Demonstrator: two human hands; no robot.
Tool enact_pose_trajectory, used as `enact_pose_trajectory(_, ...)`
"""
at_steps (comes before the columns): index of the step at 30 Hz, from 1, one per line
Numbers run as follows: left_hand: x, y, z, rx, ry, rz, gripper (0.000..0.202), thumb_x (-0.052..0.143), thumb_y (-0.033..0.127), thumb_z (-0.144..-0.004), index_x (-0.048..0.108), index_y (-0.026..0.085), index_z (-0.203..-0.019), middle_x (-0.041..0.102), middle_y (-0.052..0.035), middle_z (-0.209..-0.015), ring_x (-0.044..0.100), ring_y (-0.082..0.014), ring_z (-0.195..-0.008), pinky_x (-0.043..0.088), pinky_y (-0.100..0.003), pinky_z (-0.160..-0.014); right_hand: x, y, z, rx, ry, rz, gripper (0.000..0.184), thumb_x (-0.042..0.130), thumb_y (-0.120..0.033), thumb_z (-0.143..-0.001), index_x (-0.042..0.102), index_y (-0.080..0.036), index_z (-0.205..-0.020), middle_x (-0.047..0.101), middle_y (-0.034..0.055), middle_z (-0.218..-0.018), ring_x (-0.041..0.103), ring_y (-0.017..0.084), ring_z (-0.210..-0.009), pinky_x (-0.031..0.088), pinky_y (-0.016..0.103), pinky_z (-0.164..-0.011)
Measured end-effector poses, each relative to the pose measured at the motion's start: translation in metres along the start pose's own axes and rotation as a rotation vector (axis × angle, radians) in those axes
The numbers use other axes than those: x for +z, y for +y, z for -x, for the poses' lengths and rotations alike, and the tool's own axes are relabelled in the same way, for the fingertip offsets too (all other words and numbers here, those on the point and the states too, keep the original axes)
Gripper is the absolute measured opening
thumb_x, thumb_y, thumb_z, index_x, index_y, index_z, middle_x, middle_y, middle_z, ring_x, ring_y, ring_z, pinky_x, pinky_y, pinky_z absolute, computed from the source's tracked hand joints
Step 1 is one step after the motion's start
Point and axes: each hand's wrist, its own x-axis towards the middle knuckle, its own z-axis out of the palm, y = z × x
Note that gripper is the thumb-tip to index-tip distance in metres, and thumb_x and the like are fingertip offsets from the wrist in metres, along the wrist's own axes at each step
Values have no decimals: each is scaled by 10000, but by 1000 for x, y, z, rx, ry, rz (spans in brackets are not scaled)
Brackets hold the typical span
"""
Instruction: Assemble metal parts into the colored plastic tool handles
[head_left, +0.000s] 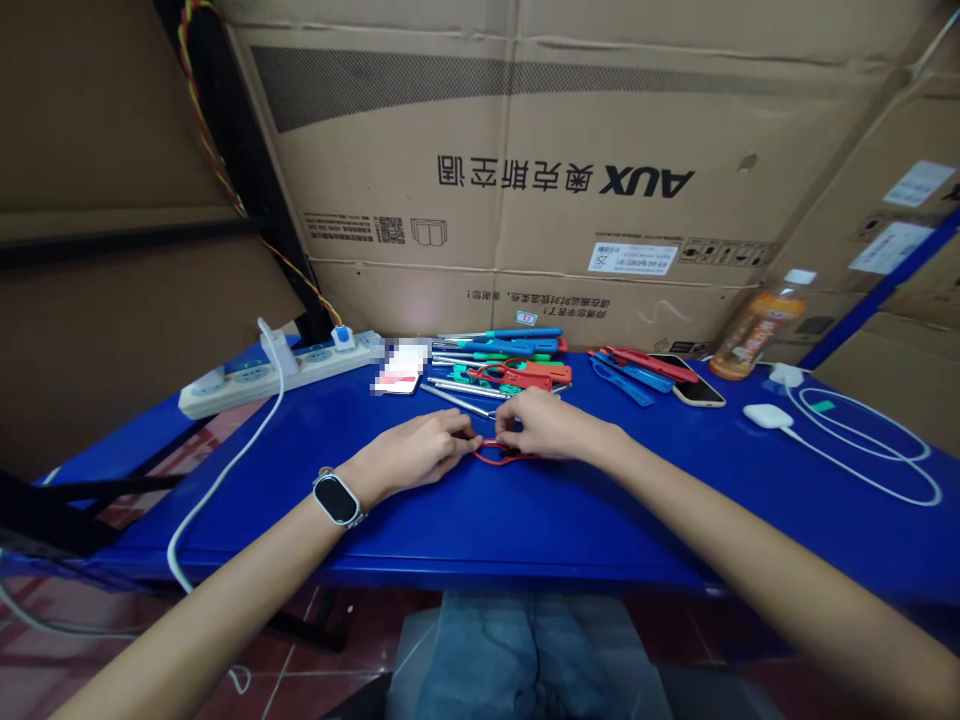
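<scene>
Both my hands rest on the blue table (525,520), pinching a thin red wire (501,456) between them. My left hand (424,450), with a smartwatch (337,497) on its wrist, closes its fingertips on the wire's left end. My right hand (546,425) closes on the wire's right part, fingers curled over it. Just beyond the hands lies a heap of small tools (499,362) with blue, green and red handles and bare metal shafts.
A white power strip (277,372) with plugged cables lies at the back left. A phone (694,385), red and blue tools (637,368), an orange drink bottle (754,330) and a white charger with cable (862,440) sit right. A large cardboard box (525,150) stands behind.
</scene>
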Motion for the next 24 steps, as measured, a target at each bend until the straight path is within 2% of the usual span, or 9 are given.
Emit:
enact_pose_trajectory(4, 0, 1, 0, -2, -4, -43, 290, 449, 163, -981, 715, 169, -1099, 632, -84, -936, 626, -185, -859, 506, -283, -775, -2, -1, -7, -26, -22, -53, 114, 619, -160, -814, 702, -159, -736, 678, -2, -656, 559, 105, -575, 327, 212, -560)
enact_pose_trajectory(8, -1, 1, -1, 6, -21, -53, 304, 428, 163, -991, 711, 157, -1102, 638, -101, -948, 629, -195, -894, 506, -293, -798, -1, -1, -8, -30, -41, -65, 107, 629, -162, -819, 702, -153, -743, 674, 1, -650, 560, 102, -574, 329, 206, -553)
enact_pose_trajectory(14, -3, 0, -2, 47, -40, -59, 335, 392, 189, -1016, 716, 146, -1086, 675, -120, -1028, 636, -200, -1003, 517, -304, -865, 4, 3, -4, -89, 11, 34, 120, 618, -183, -851, 701, -162, -767, 696, 28, -717, 577, 123, -647, 346, 217, -601)
enact_pose_trajectory(18, -3, 0, -1, 35, -19, -33, 320, 411, 176, -1009, 718, 155, -1098, 687, -116, -1063, 647, -189, -991, 529, -298, -856, 5, 6, -3, -142, 8, 12, 146, 611, -218, -879, 702, -151, -786, 707, 53, -793, 581, 131, -681, 358, 226, -621)
enact_pose_trajectory(24, -1, 1, -2, 48, -10, -25, 318, 417, 171, -1008, 725, 149, -1088, 685, -122, -1032, 646, -198, -987, 530, -306, -841, 4, 6, -5, -110, -12, -5, 111, 633, -177, -838, 712, -149, -764, 698, 32, -719, 577, 124, -642, 359, 225, -611)
